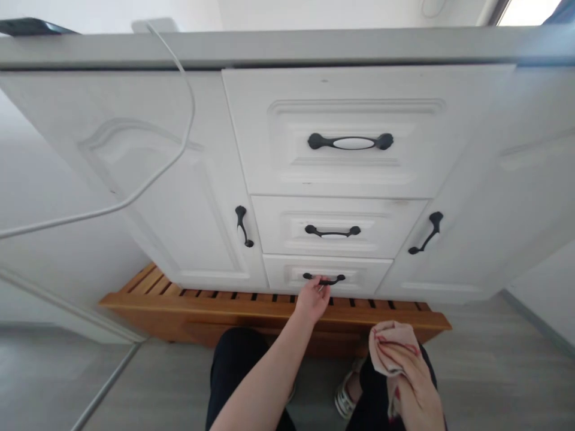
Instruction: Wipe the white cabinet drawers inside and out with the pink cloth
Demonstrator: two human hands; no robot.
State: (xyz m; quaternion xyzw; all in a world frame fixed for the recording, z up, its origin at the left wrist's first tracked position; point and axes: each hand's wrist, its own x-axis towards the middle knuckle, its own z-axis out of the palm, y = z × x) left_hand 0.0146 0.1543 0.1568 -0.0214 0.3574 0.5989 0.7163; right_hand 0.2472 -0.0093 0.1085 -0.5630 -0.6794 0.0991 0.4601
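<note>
The left hand (312,297) grips the handle (324,279) of the bottom drawer (359,272), just above a wooden rack (179,302), while the right hand (415,383) clutches a cloth (389,341) near that drawer.

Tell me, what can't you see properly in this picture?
- Head view: what is inside the bottom drawer; its shut front hides it.
- The left hand's fingers cover part of the drawer handle.
- The right hand is cut off by the bottom edge and covers much of the pink cloth.
- The dark thing on the countertop, top left corner, is cut off.
</note>
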